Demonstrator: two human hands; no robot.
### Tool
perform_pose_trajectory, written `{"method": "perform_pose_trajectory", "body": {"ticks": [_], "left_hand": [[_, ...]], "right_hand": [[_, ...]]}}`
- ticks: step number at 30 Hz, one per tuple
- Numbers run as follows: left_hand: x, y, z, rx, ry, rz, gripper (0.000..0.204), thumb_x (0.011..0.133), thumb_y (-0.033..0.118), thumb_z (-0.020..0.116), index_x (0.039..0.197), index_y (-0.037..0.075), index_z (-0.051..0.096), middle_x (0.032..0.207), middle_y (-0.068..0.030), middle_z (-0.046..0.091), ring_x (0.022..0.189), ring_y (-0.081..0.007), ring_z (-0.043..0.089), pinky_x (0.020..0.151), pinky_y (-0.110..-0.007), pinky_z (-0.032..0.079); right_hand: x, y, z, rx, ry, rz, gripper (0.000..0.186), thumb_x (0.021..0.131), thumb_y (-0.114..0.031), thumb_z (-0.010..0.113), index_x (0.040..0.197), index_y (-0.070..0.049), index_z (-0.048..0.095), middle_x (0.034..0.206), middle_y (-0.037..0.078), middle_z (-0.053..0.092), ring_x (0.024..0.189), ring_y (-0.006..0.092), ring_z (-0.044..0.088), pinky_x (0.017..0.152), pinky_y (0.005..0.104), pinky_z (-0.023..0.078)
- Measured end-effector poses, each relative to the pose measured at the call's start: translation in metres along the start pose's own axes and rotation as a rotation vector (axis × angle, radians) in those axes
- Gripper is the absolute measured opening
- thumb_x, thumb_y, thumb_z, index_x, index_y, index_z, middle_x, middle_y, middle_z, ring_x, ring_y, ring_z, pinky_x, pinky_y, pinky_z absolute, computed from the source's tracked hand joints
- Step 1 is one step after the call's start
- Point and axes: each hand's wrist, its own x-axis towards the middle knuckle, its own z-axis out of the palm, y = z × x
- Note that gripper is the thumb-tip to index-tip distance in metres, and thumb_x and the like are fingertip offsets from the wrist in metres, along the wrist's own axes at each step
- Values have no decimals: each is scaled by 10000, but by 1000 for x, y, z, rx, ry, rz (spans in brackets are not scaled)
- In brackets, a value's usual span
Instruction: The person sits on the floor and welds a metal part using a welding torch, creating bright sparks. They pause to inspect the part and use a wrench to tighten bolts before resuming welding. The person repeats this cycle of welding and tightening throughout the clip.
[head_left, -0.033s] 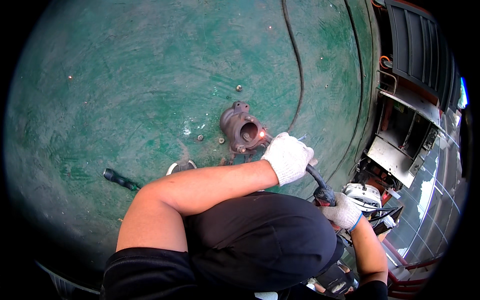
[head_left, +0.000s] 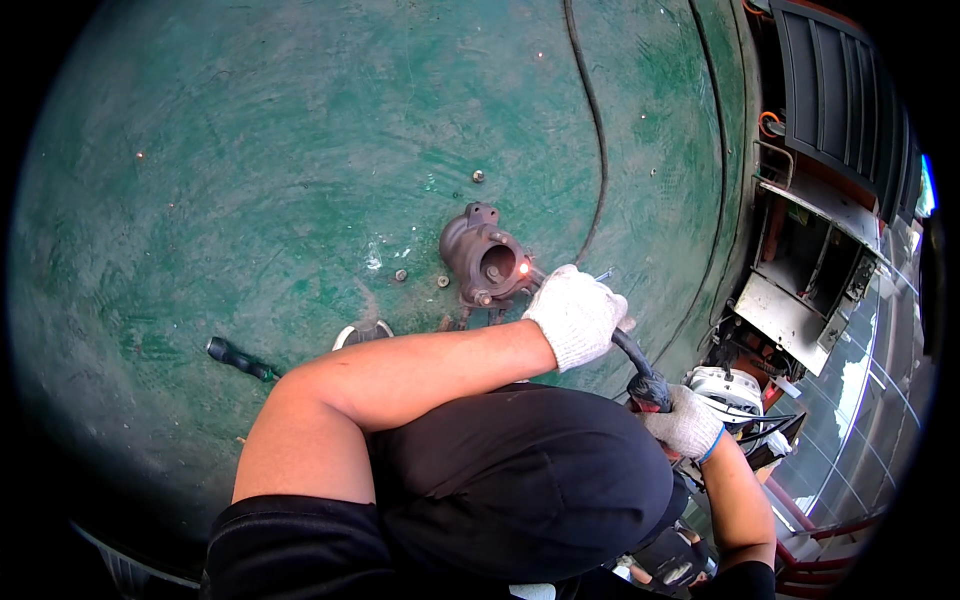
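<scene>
Unmoved: left hand [head_left: 580, 315] around tool [head_left: 632, 352] near brown casting [head_left: 463, 246]

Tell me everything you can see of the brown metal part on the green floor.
The brown part looks like dull, rusty metal: a rounded, hollow body with a wide round opening turned up toward the camera and a lug at its far end. It rests on the green floor. A bright spot glows at the opening's right rim, beside the gloved left hand. Whether anything touches it there is unclear.
</scene>
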Motion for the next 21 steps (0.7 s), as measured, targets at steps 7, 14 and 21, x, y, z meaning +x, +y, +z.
{"method": "perform_pose_trajectory", "body": {"ticks": [7, 14, 21], "left_hand": [[-1, -1, 3, -17, 35, 6, 394, 1055, 481, 647, 904, 153, 808, 841, -112, 792, 877, -332, 786, 854, -477, 532], [-1, -1, -1, -5, 1, 7, 400, 1059, 478, 642, 923, 137, 801, 862, -116, 794, 886, -332, 787, 841, -493, 544], [2, 3, -9, -25, -135, -69, 392, 1051, 484, 654, 1012, 133, 825, 938, -127, 811, 952, -327, 789, 864, -503, 567]], "right_hand": [[0, -1, -1, -43, 11, 12, 268, 948, -186, 796, 1172, -54, 732, 669, 0, 610, 490, 97, 533, 430, 288, 399], [-1, 2, 0, -23, 27, 12, 229, 942, -204, 800, 1114, -77, 720, 679, -3, 609, 513, 95, 543, 436, 287, 390], [4, 9, -2, -5, 0, -15, 218, 935, -220, 788, 1084, -84, 706, 681, 8, 607, 535, 101, 556, 434, 292, 392]]}}
